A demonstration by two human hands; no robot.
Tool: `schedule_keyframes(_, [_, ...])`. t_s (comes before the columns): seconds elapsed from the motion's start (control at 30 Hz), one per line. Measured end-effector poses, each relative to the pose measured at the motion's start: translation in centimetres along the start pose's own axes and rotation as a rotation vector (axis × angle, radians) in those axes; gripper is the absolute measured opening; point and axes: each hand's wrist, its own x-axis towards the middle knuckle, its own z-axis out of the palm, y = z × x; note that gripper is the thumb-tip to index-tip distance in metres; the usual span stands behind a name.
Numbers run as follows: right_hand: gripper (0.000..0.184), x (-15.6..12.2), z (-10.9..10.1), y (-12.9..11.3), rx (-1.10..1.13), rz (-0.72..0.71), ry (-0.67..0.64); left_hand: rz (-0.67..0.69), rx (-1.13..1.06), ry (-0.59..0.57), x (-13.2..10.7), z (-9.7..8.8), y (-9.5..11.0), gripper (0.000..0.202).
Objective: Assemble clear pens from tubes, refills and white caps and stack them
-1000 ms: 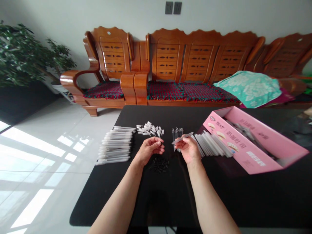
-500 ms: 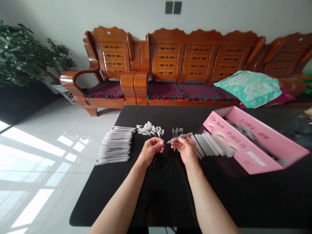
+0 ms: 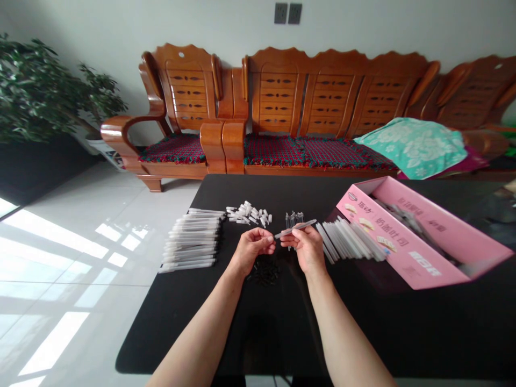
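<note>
My right hand holds a translucent pen barrel between thumb and fingers, slanting down toward the left. My left hand is closed in a pinch at the barrel's left end; what sits in its fingertips is too small to make out. Just below the hands lies a pile of small black pieces. White pen caps are heaped beyond my left hand. Behind my right hand stand dark-tipped pen refills, partly hidden by it. To its right lies a row of translucent barrels.
Pens with black ends lie stacked at the left of the black table. A pink box holding grey items stands at the right. Beyond are a wooden bench, a turquoise cloth and a potted plant.
My two hands have come closer together, so the left fingertips now meet the left end of the pen barrel. The piles on the table look the same.
</note>
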Motion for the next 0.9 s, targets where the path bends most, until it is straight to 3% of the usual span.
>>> schedule_keyframes(0.4, [0.023,0.05,0.01,0.20,-0.040,0.000,0.042,0.065,0.051,0.058,-0.02,0.45,-0.06,0.032])
schedule_keyframes(0.73, [0.028,0.16,-0.01,0.47,-0.046,0.020,0.089,0.218,0.155,0.115,0.19,1.00,-0.24,0.032])
schedule_keyframes(0.9, [0.027,0.22,-0.04,0.28,-0.028,0.020,0.089,0.148,0.260,0.100,0.18,0.58,-0.32,0.040])
